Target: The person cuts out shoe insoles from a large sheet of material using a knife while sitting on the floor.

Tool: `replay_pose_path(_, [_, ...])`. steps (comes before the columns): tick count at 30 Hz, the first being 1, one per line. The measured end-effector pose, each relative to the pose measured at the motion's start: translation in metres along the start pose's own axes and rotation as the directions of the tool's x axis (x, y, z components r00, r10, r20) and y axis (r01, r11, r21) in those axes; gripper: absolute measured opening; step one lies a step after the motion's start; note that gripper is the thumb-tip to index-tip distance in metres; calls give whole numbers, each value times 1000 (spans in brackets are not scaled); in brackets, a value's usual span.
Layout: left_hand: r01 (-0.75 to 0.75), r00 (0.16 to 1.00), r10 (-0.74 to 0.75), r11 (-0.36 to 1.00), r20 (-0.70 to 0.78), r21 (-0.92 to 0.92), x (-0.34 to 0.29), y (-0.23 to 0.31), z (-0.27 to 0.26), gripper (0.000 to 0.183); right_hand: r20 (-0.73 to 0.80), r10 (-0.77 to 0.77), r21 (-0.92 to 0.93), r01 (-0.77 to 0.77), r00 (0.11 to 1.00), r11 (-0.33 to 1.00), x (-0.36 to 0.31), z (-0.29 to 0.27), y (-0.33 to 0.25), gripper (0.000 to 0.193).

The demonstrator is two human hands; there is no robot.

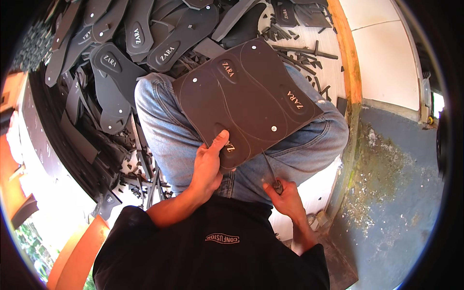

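Observation:
A dark foam sheet [246,104] with curved sole outlines, raised oval pads and small round white stickers lies tilted across my jeans-covered knees. My left hand [208,166] grips its near left corner, thumb on top and the other fingers mostly hidden underneath. In my right hand [288,200] is a thin-bladed knife [270,169], its handle closed in my fingers. The blade points up and away from me, and its tip is at the sheet's near edge. Whether the tip has entered the foam, I cannot tell.
Loose cut foam soles [110,87] are heaped at the far left. Thin foam offcuts [304,60] litter the pale floor at the far right. A dark stack of sheets [58,130] curves along the left. An orange-yellow edge strip [349,53] borders a stained blue-grey floor [391,193].

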State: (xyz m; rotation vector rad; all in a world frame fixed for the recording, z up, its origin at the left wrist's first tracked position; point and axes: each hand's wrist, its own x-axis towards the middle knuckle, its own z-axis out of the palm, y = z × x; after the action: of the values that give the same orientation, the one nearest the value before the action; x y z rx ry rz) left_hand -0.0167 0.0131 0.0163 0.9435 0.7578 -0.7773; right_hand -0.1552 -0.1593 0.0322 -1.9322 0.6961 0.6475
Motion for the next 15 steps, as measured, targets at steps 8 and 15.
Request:
replay_pose_path(8, [24,1000,-24,999,-16,22,2,3,-3,30,-28,6,-24,-6,1000,1000,6,9,-1,30])
replay_pose_path(15, [104,995,-102,981,-22,162,2,6,-10,37,-11,17,-65,-18,1000,998,21,8,-12,29])
